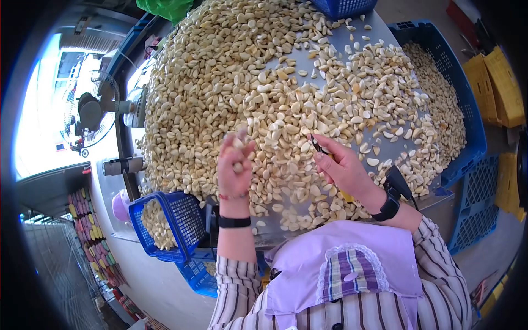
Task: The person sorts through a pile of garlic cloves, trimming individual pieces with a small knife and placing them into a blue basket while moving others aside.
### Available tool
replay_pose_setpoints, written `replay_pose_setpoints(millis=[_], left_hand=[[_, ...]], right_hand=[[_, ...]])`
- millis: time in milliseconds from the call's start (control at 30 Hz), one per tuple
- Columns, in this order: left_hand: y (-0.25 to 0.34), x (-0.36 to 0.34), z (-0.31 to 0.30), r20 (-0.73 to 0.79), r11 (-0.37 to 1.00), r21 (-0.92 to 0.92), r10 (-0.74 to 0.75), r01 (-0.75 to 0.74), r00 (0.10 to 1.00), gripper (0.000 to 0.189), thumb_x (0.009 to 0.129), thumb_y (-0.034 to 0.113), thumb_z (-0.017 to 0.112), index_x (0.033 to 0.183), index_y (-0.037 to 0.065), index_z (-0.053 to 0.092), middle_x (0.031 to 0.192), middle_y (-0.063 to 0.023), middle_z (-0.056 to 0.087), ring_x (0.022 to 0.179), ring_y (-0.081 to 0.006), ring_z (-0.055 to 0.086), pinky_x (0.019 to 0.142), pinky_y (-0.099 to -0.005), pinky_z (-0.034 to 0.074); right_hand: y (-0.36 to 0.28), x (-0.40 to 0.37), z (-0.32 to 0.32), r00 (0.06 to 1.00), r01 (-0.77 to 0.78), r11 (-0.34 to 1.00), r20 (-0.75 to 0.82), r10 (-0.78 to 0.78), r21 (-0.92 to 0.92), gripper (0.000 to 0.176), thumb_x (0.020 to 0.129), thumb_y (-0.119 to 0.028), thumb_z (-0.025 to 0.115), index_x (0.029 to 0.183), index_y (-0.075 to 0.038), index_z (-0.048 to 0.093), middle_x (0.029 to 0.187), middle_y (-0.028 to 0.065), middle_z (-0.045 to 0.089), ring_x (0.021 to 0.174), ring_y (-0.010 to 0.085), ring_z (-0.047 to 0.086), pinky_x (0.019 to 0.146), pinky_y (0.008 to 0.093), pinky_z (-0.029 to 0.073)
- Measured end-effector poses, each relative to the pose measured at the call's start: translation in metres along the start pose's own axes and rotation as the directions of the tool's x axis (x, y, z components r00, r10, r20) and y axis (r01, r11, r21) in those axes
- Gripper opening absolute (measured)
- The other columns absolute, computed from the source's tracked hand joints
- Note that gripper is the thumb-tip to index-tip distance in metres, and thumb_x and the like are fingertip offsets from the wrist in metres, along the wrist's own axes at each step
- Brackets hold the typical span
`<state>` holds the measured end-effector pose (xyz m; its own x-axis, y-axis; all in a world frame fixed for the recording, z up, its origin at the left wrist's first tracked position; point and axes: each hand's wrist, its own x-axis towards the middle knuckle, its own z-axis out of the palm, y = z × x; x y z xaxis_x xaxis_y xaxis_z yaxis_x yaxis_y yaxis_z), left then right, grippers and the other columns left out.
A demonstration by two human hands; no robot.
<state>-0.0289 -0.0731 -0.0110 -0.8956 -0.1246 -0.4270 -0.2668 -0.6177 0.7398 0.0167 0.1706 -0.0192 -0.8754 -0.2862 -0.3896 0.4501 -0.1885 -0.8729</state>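
Peeled garlic cloves [209, 71] lie in a thick heap over the metal table [379, 30]. Above the near part of the heap, my left hand [235, 162] is curled, palm up, around a few cloves; its fingertips are smeared by motion. My right hand [346, 170] is closed on a small hand tool [317, 144] with a dark, narrow, curved tip that points away from me. A bit of yellow [346, 196] shows below that palm, perhaps its handle. The tool's exact kind is hidden by my fingers. Loose cloves surround both hands.
A blue basket [190, 220] with cloves hangs at the table's near left. Along the right stands a large blue crate [473, 126] full of cloves. Another blue basket [344, 8] sits at the far edge. A fan [93, 110] is at left, yellow crates [503, 82] at right.
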Motion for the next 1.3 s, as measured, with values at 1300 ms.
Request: replay_pose_setpoints(millis=[1300], left_hand=[[0.005, 0.059, 0.007, 0.061, 0.175, 0.984, -0.174, -0.03, 0.983, 0.018, 0.078, 0.013, 0.063, 0.093, 0.003, 0.066, 0.071, -0.0029, 0.061, 0.062, -0.0119, 0.058, 0.054, -0.0232, 0.046]], right_hand=[[0.006, 0.002, -0.006, 0.998, 0.055, 0.985, 0.01, -0.054, -0.165, 0.044, 0.09, -0.022, 0.058, 0.129, -0.003, 0.05, 0.093, 0.0013, 0.062, 0.069, 0.0046, 0.046, 0.062, 0.0213, 0.04]])
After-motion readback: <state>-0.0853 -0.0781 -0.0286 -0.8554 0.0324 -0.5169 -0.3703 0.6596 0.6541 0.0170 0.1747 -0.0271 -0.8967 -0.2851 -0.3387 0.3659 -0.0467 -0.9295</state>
